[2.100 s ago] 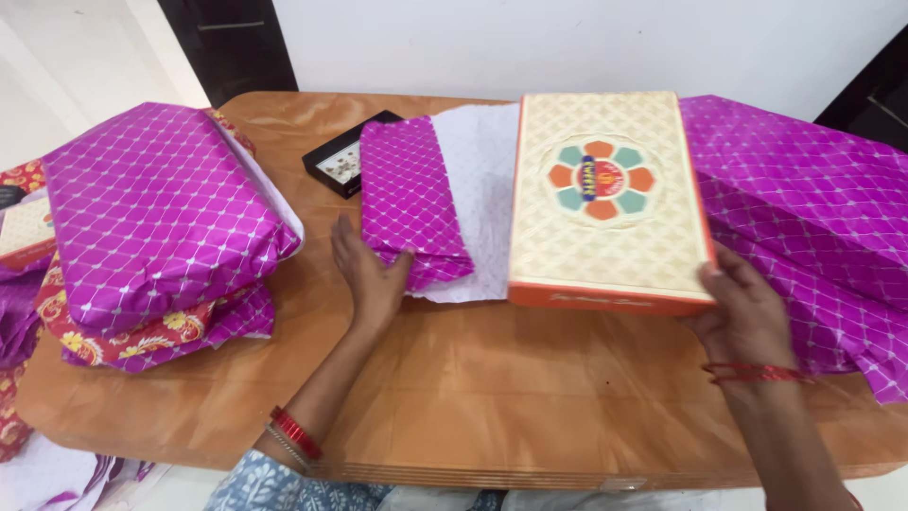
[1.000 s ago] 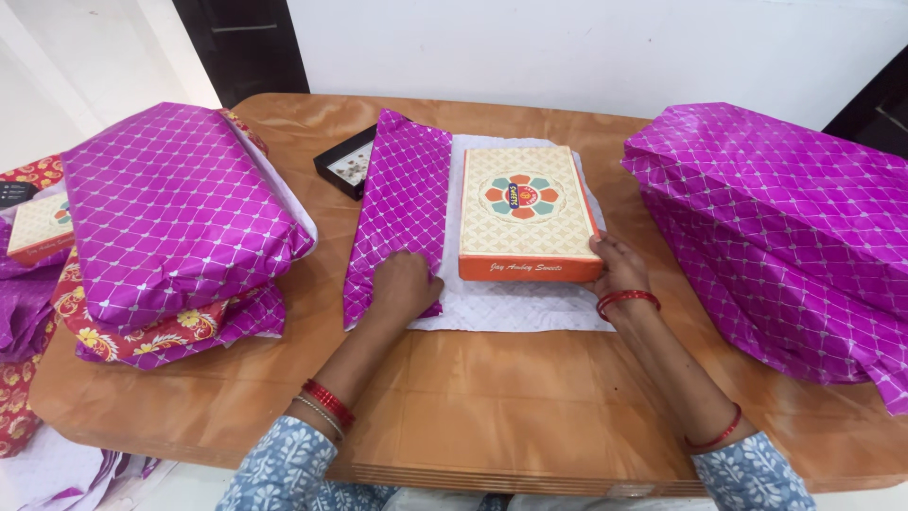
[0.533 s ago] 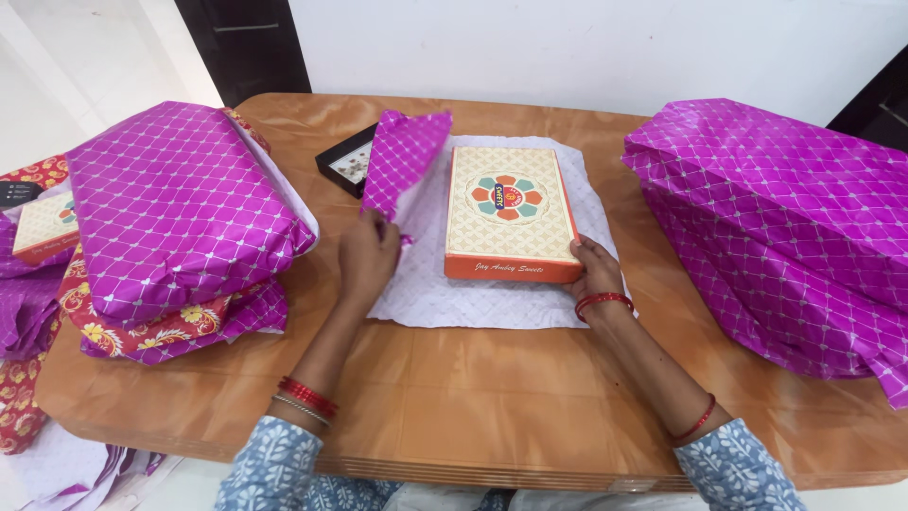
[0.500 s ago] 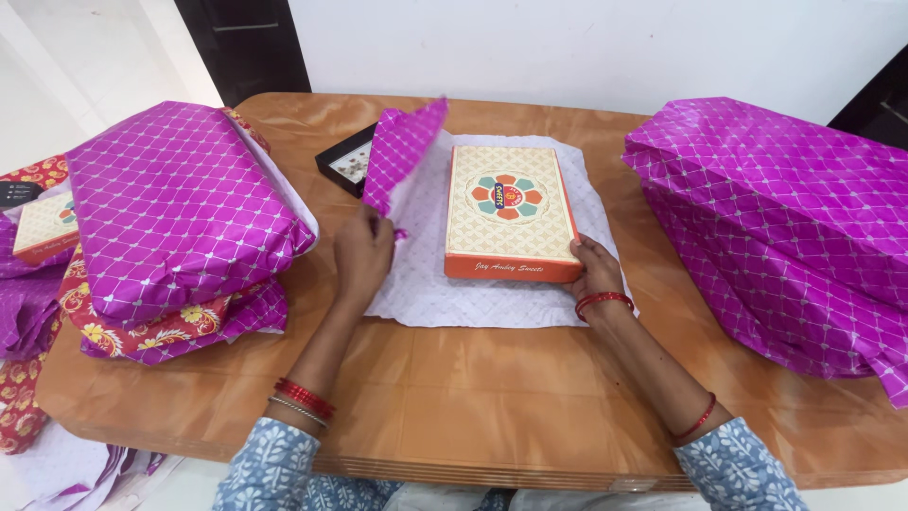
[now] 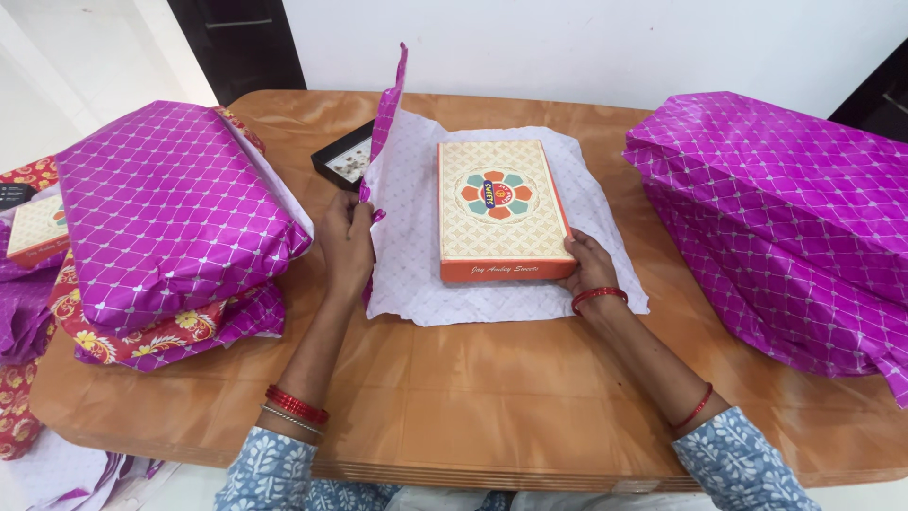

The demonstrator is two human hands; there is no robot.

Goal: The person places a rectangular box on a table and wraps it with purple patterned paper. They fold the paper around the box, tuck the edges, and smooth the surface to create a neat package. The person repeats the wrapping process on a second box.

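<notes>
The left hand [image 5: 345, 237] pinches the left edge of a sheet of wrapping paper [image 5: 411, 237], fingers closed on it, and holds that edge lifted so it stands upright beside a box [image 5: 498, 208]. The paper is purple with a white lattice on its outer face and white on its inner face, which lies upward under the box. The right hand [image 5: 588, 265] rests against the box's near right corner, fingers curled on its side. Both wrists wear red bangles, and the sleeves are blue with a white print.

The box is flat and rectangular, cream with an orange rim and a flower design on its lid. It lies in the middle of the paper, near the centre of a brown wooden table [image 5: 473, 397].

Just behind the raised paper edge, towards the table's far side, sits a small black tray [image 5: 342, 161]. At the table's left edge is a stack of wrapped parcels [image 5: 170, 218], purple on top with a red floral one beneath. A second cream box [image 5: 36, 227] lies at the far left, beside the stack. At the table's right edge a large heap of the same purple paper [image 5: 776, 218] is piled.
</notes>
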